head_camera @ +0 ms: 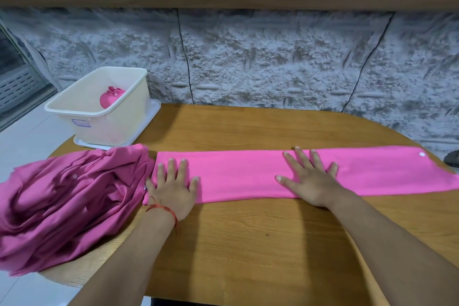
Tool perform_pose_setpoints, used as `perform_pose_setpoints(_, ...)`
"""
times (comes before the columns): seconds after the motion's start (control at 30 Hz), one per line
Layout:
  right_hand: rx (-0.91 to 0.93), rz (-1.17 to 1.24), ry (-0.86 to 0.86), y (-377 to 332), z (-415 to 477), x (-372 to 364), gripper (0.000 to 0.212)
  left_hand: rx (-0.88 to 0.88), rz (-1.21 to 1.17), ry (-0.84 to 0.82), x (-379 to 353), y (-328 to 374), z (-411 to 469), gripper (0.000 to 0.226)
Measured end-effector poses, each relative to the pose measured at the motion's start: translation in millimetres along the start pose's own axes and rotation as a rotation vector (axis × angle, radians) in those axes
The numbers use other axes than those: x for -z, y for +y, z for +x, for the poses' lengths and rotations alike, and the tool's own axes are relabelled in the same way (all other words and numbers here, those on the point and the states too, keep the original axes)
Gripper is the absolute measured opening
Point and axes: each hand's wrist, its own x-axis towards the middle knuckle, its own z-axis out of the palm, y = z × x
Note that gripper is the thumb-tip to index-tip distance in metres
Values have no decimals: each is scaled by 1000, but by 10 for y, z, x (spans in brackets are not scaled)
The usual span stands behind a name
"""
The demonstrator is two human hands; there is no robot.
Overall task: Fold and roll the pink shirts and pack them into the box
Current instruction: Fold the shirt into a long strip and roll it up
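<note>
The folded shirt [248,176] is bright, plain pink with one small white dot [421,154]. The crumpled shirts [67,196] are a darker magenta pink. The box [99,107] is cream white and holds a pink roll [110,97]. The surface [248,243] shows warm brown wood grain. A red string [164,209] circles one wrist.

**Soft cloth, grained wood, smooth plastic**

The long bright pink folded shirt [248,176] is smooth, matt knit cloth, nearly free of creases. The darker magenta heap of crumpled shirts [64,206] is cloth with a faint sheen along its folds. The oval light-brown wooden table [248,243] shows fine grain under a satin finish. The cream rectangular plastic box [134,102] is smooth and slightly translucent; the flat white tray [152,114] under it looks like the same plastic. The grey wall panelling [273,57] looks rough and stone-textured.
</note>
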Motion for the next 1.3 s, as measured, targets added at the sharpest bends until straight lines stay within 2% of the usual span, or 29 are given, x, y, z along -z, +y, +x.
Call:
perform_pose_setpoints(0.07, 4, 1, 0, 1, -7, -4, 96, 105, 63, 5, 112, 137, 27, 69)
perform_pose_setpoints(0.1, 6, 3, 4, 5, -6, -6, 96, 81, 78, 57, 158, 255, 39, 67)
perform_pose_setpoints(0.17, 4, 9, 11, 4, -7, -11, 97, -152, -18, 147, 179, 563, 50, 61)
perform_pose_setpoints(0.23, -5, 5, 13, 22, -17, -12, 97, -365, -164, 77, 122, 926, 40, 59)
perform_pose_setpoints(0.27, 0, 3, 13, 1, -10, -16, 97, -386, -178, 21, 68, 1032, 40, 61)
perform_pose_setpoints(0.33, 9, -12, 18, 20, -17, -19, 97, -366, -131, -19, -73, 1152, 64, 68)
perform_pose_setpoints(0.57, -19, -29, 78, 494, -145, 21, 90, -437, -54, 26, -217, 959, 231, 86)
perform_pose_setpoints(0.7, -63, -35, 119, 894, -269, 59, 88, -415, 9, 2, -142, 1017, 247, 81)
perform_pose_setpoints(0.83, -89, -25, 120, 1100, -327, 88, 88, -246, 90, 91, -55, 1568, 127, 72)
perform_pose_setpoints(0.9, -89, -22, 112, 1082, -312, 91, 89, -355, 7, 97, -87, 1989, 51, 70)
perform_pose_setpoints(1.0, -64, -5, 126, 1147, -295, 99, 87, -526, -41, 2, -165, 2479, -15, 73)
perform_pose_setpoints(1.13, -95, 23, 150, 1507, -341, 118, 83, -540, 1, 16, -274, 2402, 38, 77)
perform_pose_setpoints(1.3, -336, 35, 203, 2448, -540, 297, 80, -586, 11, 42, -321, 2487, 129, 78)
